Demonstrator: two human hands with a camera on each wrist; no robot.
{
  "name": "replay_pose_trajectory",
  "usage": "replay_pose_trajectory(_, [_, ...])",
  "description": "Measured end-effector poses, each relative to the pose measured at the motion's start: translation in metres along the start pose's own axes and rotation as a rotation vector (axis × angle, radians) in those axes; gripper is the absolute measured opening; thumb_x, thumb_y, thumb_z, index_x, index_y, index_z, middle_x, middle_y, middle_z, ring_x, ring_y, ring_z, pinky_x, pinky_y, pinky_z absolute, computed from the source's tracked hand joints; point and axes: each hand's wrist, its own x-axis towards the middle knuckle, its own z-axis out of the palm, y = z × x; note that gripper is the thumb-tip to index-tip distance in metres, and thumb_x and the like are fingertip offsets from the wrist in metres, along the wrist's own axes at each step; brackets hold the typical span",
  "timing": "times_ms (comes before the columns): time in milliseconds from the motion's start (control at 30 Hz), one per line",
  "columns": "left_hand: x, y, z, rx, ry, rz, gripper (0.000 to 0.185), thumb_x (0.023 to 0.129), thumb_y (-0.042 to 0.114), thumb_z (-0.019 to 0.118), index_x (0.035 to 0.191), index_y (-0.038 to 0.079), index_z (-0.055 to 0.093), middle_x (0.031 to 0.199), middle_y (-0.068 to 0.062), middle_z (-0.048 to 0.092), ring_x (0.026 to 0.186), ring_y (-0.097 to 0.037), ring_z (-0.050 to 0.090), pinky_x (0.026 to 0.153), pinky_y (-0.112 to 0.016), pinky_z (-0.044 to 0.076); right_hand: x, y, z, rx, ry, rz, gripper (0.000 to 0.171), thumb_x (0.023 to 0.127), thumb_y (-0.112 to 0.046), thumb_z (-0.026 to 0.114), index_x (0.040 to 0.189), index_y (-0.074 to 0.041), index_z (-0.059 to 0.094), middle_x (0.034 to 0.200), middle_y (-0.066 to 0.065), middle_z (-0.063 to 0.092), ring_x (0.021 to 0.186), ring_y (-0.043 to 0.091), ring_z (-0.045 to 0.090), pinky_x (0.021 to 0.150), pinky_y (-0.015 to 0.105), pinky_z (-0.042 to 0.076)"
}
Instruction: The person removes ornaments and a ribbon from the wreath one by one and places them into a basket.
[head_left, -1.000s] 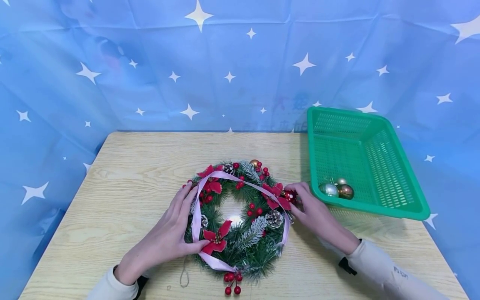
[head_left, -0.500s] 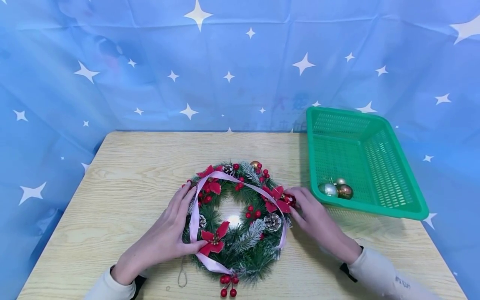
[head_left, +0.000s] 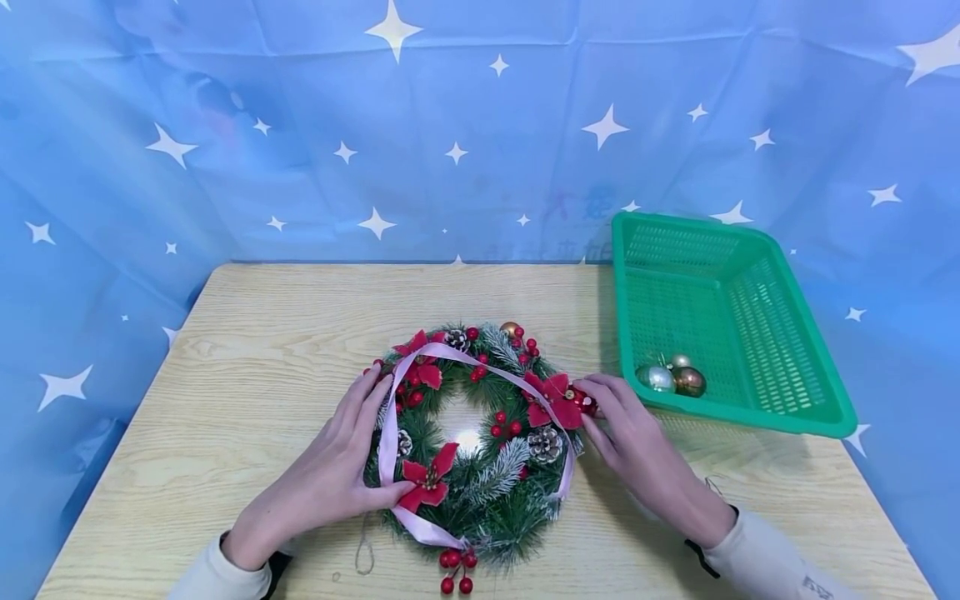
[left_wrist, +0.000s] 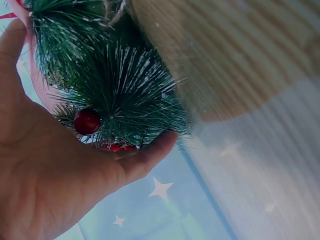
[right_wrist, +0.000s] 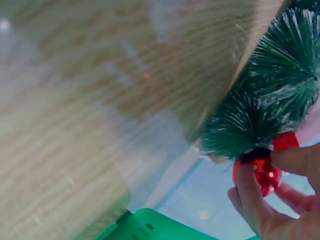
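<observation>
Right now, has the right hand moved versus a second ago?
Yes: in the head view the right hand has shifted slightly right and down the picture, judged against the green basket.

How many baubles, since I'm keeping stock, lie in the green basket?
3, at the near-left corner of the basket: a silver bauble, a brown bauble right of it, a small pale bauble behind them. Others may be hidden.

Red bauble [right_wrist: 265, 175] partly behind right hand [head_left: 637, 443]
</observation>
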Motion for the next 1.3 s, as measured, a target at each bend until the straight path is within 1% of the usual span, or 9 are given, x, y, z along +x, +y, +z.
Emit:
replay_pose_trajectory(100, [-0.001,-0.001,0.000,0.001,0.000,0.003,0.136,0.080,0.047,0.096,0.175,0.005,0.008,0.180,-0.020,0.006,0.162,-0.047,0.015,0.116,-0.072,0.035,0.001,-0.001,-0.002,0.002,0.007,-0.009,0.052,0.092,0.003,0.080,0.142,0.003,0.064,0.137,0.023,0.062,0.110,0.032,0.071,0.085,0.042,0.063])
replay_pose_trajectory(200, [-0.001,-0.001,0.001,0.000,0.003,0.008,0.135,0.081,0.047,0.096,0.175,0.006,0.008,0.180,-0.021,0.005,0.162,-0.047,0.015,0.115,-0.073,0.036,0.002,-0.002,-0.003,0.005,0.014,-0.008,0.040,0.107,-0.017,0.070,0.142,0.002,0.064,0.139,0.021,0.062,0.110,0.031,0.071,0.086,0.040,0.063])
replay_pose_trajectory(267, [-0.001,-0.001,0.001,-0.004,0.006,0.012,0.135,0.081,0.047,0.095,0.176,0.007,0.008,0.180,-0.021,0.005,0.162,-0.048,0.015,0.114,-0.074,0.037,0.003,-0.003,-0.005,0.009,0.024,-0.008,0.043,0.114,-0.030,0.060,0.141,0.002,0.065,0.139,0.021,0.063,0.112,0.032,0.071,0.087,0.040,0.062])
replay_pose_trajectory(367, [0.000,-0.001,0.001,-0.012,0.007,0.012,0.135,0.082,0.048,0.095,0.176,0.009,0.007,0.180,-0.020,0.004,0.162,-0.048,0.014,0.114,-0.074,0.037,0.005,-0.004,-0.008,0.008,0.026,-0.010,0.052,0.116,-0.042,0.050,0.140,0.001,0.066,0.138,0.021,0.063,0.114,0.031,0.070,0.090,0.040,0.061])
replay_pose_trajectory(600, [-0.001,-0.002,0.000,-0.021,0.007,0.007,0.135,0.081,0.048,0.095,0.176,0.008,0.007,0.180,-0.019,0.002,0.162,-0.048,0.014,0.114,-0.075,0.036,0.010,-0.004,-0.010,-0.001,0.075,-0.071,0.050,0.115,-0.041,0.054,0.139,0.000,0.068,0.137,0.019,0.064,0.113,0.028,0.069,0.085,0.035,0.060])
replay_pose_trajectory(833, [-0.001,-0.002,0.001,-0.021,-0.002,-0.017,0.135,0.081,0.048,0.095,0.176,0.010,0.007,0.180,-0.019,0.002,0.162,-0.048,0.014,0.113,-0.076,0.036,0.020,-0.003,-0.013,-0.004,0.187,-0.124,0.047,0.114,-0.038,0.057,0.134,0.002,0.071,0.131,0.022,0.066,0.096,0.025,0.072,0.075,0.031,0.061])
replay_pose_trajectory(1033, [0.001,-0.002,0.002,-0.031,-0.014,-0.004,0.135,0.083,0.047,0.095,0.177,0.013,0.005,0.180,-0.018,0.002,0.162,-0.048,0.015,0.112,-0.078,0.036,0.021,0.003,-0.022,0.007,0.225,-0.092,0.048,0.113,-0.039,0.059,0.133,0.003,0.071,0.129,0.020,0.067,0.084,0.023,0.074,0.073,0.031,0.062])
replay_pose_trajectory(1200, [-0.001,-0.003,0.001,-0.007,0.014,0.026,0.135,0.081,0.046,0.096,0.176,0.011,0.007,0.180,-0.019,0.004,0.160,-0.049,0.018,0.110,-0.078,0.038,0.023,0.007,-0.028,0.028,0.223,-0.058,0.047,0.112,-0.037,0.062,0.136,0.002,0.069,0.131,0.020,0.067,0.086,0.023,0.075,0.077,0.029,0.062])
replay_pose_trajectory(1300, [-0.001,-0.004,0.001,0.004,0.027,0.045,0.134,0.081,0.047,0.096,0.176,0.009,0.009,0.180,-0.019,0.005,0.160,-0.048,0.019,0.110,-0.077,0.039,0.024,0.009,-0.031,0.042,0.242,-0.053,0.045,0.111,-0.035,0.065,0.135,0.002,0.070,0.131,0.020,0.067,0.093,0.025,0.074,0.079,0.027,0.062])
